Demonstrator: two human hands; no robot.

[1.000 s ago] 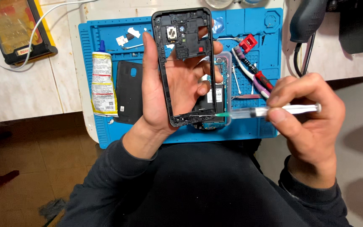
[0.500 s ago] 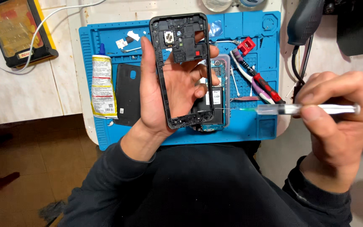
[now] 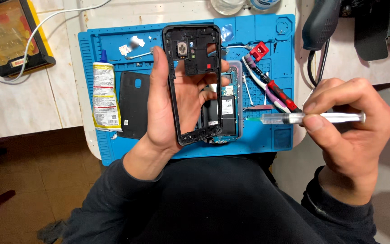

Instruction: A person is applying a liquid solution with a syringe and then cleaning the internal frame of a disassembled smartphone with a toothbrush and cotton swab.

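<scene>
**Phone frame upright in the left hand, syringe off to the right**

The left hand [image 3: 170,113] holds a black phone mid-frame [image 3: 194,83] above the blue repair mat [image 3: 267,40], its long axis running away from the person, camera cut-out at the far end. The fingers [image 3: 215,83] are clamped on it: thumb along the left rail, fingertips curling through the open middle to the right rail. The palm shows through the empty window of the frame.

The right hand [image 3: 346,135] is closed round a clear syringe [image 3: 312,118], pinched between thumb and forefinger. The syringe lies crosswise, roughly at right angles to the frame's long axis, with its thin needle tip pointing left toward the lower right rail. Tip and rail are apart, with a gap of mat between them (the needle itself is too fine to trace fully).

Beneath the frame's right edge lies the opened phone body [image 3: 227,106] with its circuit board exposed, so the space directly under the right rail is occupied. Just right of it lie a toothbrush [image 3: 260,86] and a red-handled tool [image 3: 280,95], close under the syringe's path. To the left, a black back cover [image 3: 132,104] and a glue tube [image 3: 104,97] lie well apart from both hands. The mat's near edge sits at the desk [image 3: 28,104] rim, by the person's lap.
</scene>
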